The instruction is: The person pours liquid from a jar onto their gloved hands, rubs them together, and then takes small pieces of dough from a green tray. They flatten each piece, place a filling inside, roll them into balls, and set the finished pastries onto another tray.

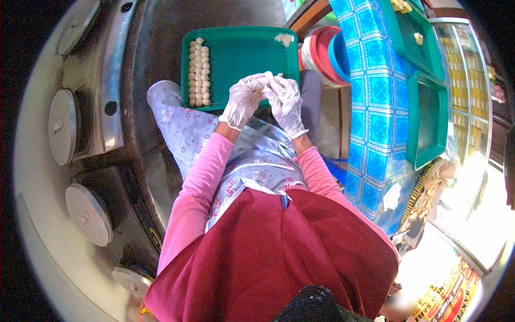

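Both hands wear thin whitish gloves and meet above the near edge of a green tray (241, 51). My left hand (245, 99) has its fingers bent inward, pressed against those of the other hand. My right hand (285, 102) is closed too, fingertips touching the left ones. Whatever lies between them is hidden by the fingers; a small pale bit (280, 75) shows just beyond the right fingers. Small round dough balls (198, 75) stand in tight rows along the tray's left side. A larger flattened lump of dough (284, 39) sits in its far right corner.
On the right, a table with a blue checked cloth (380, 86) carries green trays (427, 121). Red and blue tubs (330, 56) stand beside the green tray. Steel equipment with round lids (63, 127) lines the left. A glass display case (466, 80) is at far right.
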A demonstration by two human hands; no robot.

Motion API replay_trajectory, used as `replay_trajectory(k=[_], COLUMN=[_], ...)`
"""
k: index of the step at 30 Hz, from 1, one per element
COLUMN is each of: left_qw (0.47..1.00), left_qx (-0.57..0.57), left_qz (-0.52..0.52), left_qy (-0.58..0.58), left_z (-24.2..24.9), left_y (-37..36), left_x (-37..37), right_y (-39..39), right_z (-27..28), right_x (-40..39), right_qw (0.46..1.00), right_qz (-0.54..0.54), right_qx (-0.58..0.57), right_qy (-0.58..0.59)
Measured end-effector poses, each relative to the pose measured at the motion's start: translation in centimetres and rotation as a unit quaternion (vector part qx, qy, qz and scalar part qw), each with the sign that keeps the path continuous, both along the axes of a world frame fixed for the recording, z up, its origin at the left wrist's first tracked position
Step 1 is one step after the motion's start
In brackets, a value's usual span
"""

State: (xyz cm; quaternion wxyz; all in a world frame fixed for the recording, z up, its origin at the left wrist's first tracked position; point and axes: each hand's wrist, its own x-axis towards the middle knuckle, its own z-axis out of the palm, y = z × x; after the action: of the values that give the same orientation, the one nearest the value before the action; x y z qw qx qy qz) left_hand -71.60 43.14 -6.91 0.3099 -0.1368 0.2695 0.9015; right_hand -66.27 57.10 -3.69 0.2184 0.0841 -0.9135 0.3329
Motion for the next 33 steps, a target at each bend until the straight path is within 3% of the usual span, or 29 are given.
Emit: replay_trajectory(k=[7, 10, 11, 12, 14, 15, 19, 21, 23, 24, 26, 27, 30, 33], left_qw=[0.997, 0.972, 0.991, 0.991, 0.987, 0.989, 0.985, 0.976, 0.973, 0.967, 0.956, 0.959, 0.974, 0.976], left_qx=[-0.02, 0.237, 0.096, 0.116, 0.157, 0.14, 0.161, 0.184, 0.22, 0.235, 0.271, 0.258, 0.202, 0.211], left_qz=[0.027, -0.008, 0.036, 0.035, 0.03, 0.032, 0.063, 0.071, 0.071, 0.071, 0.092, 0.104, 0.1, 0.061], left_qy=[0.074, 0.003, -0.084, -0.063, -0.019, -0.023, 0.024, 0.088, -0.019, -0.073, -0.064, -0.051, -0.005, -0.01], left_z=[0.1, 1.4, 3.0, 2.0, -0.7, 0.2, 0.6, 0.4, 1.0, 1.9, 2.8, 2.7, 2.6, 3.0], left_y=[1.0, -0.1, 0.4, 0.7, 1.5, 2.3, 2.5, 1.6, 0.6, 0.1, -0.3, 0.1, 1.4, 1.2], left_x=[0.3, -0.2, -0.1, 0.2, 0.6, 0.5, 0.0, -0.6, -0.7, -0.6, -0.7, -0.7, -0.3, -0.1], right_y=[-1.1, -1.1, -1.3, -2.3, -4.7, -5.3, -5.0, -4.4, -4.0, -2.9, -3.5, -2.6, -2.8, -1.9], right_z=[-0.5, 0.3, 0.7, 0.8, 1.4, 1.5, 1.6, 2.0, 2.5, 3.3, 4.2, 3.3, 1.7, 1.4], right_x=[0.2, 0.0, 0.1, 0.8, 0.4, -0.8, -3.1, -3.1, -2.9, -2.6, -1.1, -1.1, -0.4, -1.0], right_qw=[0.998, 0.999, 0.998, 0.981, 0.942, 0.874, 0.713, 0.809, 0.881, 0.961, 0.954, 0.99, 0.996, 0.989], right_qz=[-0.046, 0.016, 0.051, 0.115, 0.069, 0.024, 0.001, 0.003, 0.012, -0.005, -0.044, -0.022, -0.032, -0.006], right_qx=[0.03, 0.034, 0.034, -0.14, -0.319, -0.46, -0.695, -0.584, -0.474, -0.271, -0.297, -0.141, -0.087, -0.149], right_qy=[-0.03, -0.011, -0.003, -0.069, -0.084, -0.158, -0.095, -0.066, -0.01, 0.06, -0.007, 0.008, 0.018, 0.012])
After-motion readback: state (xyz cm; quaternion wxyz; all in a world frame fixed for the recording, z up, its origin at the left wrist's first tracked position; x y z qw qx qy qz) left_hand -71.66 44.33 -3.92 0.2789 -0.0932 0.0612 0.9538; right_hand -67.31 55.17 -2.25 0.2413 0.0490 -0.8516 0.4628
